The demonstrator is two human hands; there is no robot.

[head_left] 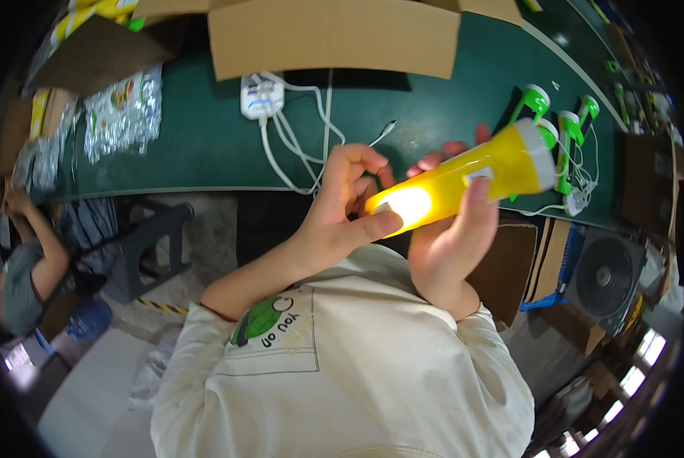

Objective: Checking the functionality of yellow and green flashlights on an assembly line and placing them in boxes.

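Note:
A yellow flashlight (506,162) with a white rim at its wide end is held up in front of my chest, tilted, wide end to the upper right. Its narrower part glows brightly through the yellow body. My right hand (452,246) is wrapped round the middle, the thumb lying on a small white patch and the fingertips showing on the far side. At the narrow end, my left hand (328,217) grips with its thumb pressed against the body beside the glow; its fingers curl behind and are partly hidden.
On the green table (197,145) sit a white power strip (262,96) with cables and several green-and-white lamps (567,126) with cords. An open cardboard box (334,38) stands at the back, silvery packages (124,114) at left. Another person's arm (48,244) and a dark stool (151,244) are at left; a fan (605,275) is at right.

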